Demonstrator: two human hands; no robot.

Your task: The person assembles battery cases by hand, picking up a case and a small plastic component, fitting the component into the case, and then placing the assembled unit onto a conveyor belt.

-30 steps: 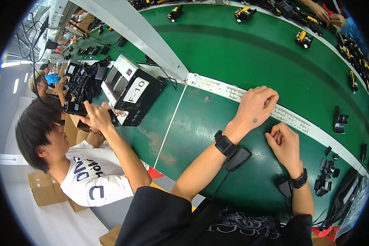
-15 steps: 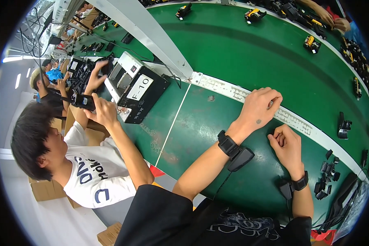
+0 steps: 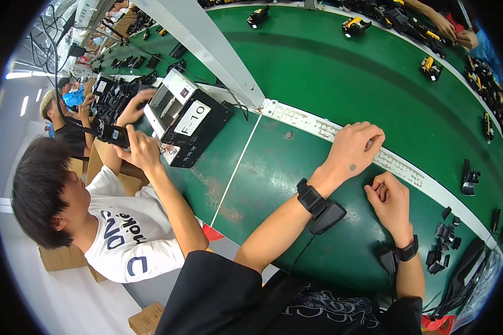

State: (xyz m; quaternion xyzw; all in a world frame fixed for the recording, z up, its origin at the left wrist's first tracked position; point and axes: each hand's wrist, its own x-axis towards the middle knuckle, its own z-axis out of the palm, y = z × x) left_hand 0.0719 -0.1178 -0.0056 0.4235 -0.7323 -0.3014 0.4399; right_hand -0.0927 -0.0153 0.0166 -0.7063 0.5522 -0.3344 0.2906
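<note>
My left hand (image 3: 356, 146) rests at the white rail (image 3: 321, 129) along the far edge of the green table, its fingers curled in. To its right and nearer to me lies my right hand (image 3: 390, 202), a loose fist on the table top. Nothing shows in either hand, though the inside of the left one is partly hidden. Each wrist wears a black strap with a small black box, the left box (image 3: 328, 218) and the right box (image 3: 388, 260). Several small black plastic parts (image 3: 446, 237) lie on the table to the right of my right forearm.
Beyond the rail, a green conveyor belt (image 3: 318, 67) carries spaced black-and-yellow assemblies (image 3: 430, 68). A metal post (image 3: 207, 47) rises from the rail. At left a co-worker in a white shirt (image 3: 134, 234) holds a black part (image 3: 113, 135) beside a black-and-white machine (image 3: 193, 120). A plastic bag (image 3: 475, 290) hangs at right.
Both my hands keep their places. The assemblies on the belt have shifted slightly to the right. The co-worker's farther hand has lowered to the side of the machine.
</note>
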